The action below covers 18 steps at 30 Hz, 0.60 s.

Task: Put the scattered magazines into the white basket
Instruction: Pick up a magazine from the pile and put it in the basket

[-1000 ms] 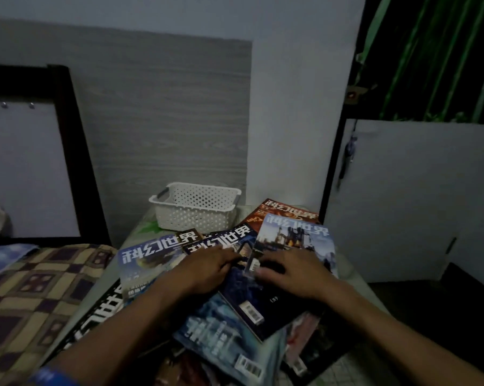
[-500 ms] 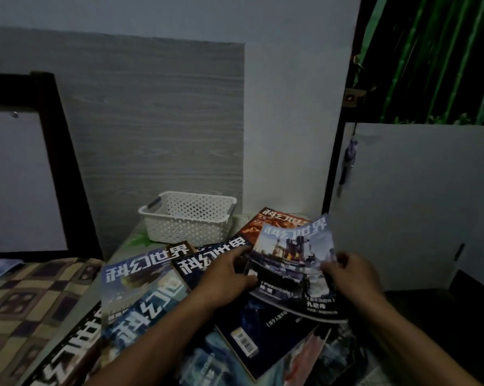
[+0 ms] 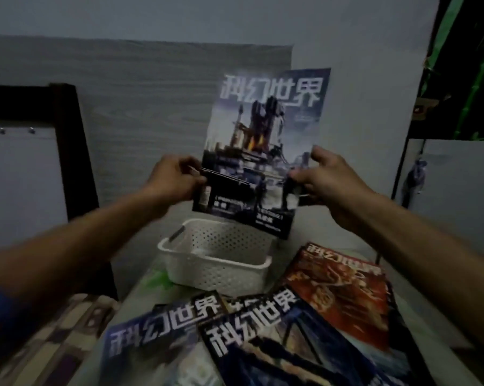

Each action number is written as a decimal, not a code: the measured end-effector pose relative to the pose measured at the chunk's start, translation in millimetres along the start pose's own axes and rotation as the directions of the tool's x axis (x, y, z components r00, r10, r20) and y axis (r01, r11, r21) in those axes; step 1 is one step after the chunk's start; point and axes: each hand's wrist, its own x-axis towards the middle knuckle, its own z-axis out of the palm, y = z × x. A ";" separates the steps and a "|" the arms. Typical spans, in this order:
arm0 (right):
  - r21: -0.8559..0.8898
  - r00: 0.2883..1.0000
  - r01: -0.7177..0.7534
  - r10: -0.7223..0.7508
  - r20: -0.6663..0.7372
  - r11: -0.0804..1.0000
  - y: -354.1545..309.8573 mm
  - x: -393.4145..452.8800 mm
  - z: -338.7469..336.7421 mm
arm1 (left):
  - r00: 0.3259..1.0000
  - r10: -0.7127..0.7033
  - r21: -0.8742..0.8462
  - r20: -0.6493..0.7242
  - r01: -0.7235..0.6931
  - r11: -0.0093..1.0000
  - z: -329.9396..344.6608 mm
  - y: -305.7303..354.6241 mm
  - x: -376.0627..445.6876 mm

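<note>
A blue-grey magazine (image 3: 265, 140) with white title letters stands upright in the air, its lower edge just above the white basket (image 3: 215, 270). My left hand (image 3: 174, 179) pinches its lower left edge. My right hand (image 3: 327, 176) holds its lower right edge, thumb on the cover. The perforated basket sits on the table against the wall and looks empty. Several more magazines lie fanned on the table in front of it: a red one (image 3: 343, 296), a dark blue one (image 3: 285, 344) and a grey-blue one (image 3: 157, 338).
A checked bedcover (image 3: 48, 344) lies at lower left beside a dark bed frame (image 3: 76, 162). A white cabinet door (image 3: 455, 190) stands at right. The wood-grain wall panel (image 3: 140, 112) is right behind the basket.
Both hands lifted the blue-grey magazine off the pile, turned it upright and carried it up and back, over the basket. The view has moved closer to the basket.
</note>
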 end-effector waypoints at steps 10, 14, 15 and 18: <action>-0.271 0.998 -0.066 0.068 -0.003 0.960 149.9 86.6 74.8 | 0.996 -0.083 0.467 -0.012 0.079 0.881 45.8 -151.2 50.3; -0.338 0.994 -0.097 0.076 -0.075 0.936 176.2 100.4 71.8 | 0.995 -0.099 0.521 -0.004 0.087 0.849 49.2 -158.6 65.4; -0.365 0.993 -0.104 0.080 -0.082 0.925 180.3 102.1 71.2 | 0.993 -0.114 0.546 -0.009 0.101 0.832 50.2 -160.8 66.0; -0.423 0.988 -0.128 0.078 -0.134 0.897 184.1 99.7 72.1 | 0.993 -0.120 0.583 -0.018 0.108 0.805 54.2 -161.1 62.6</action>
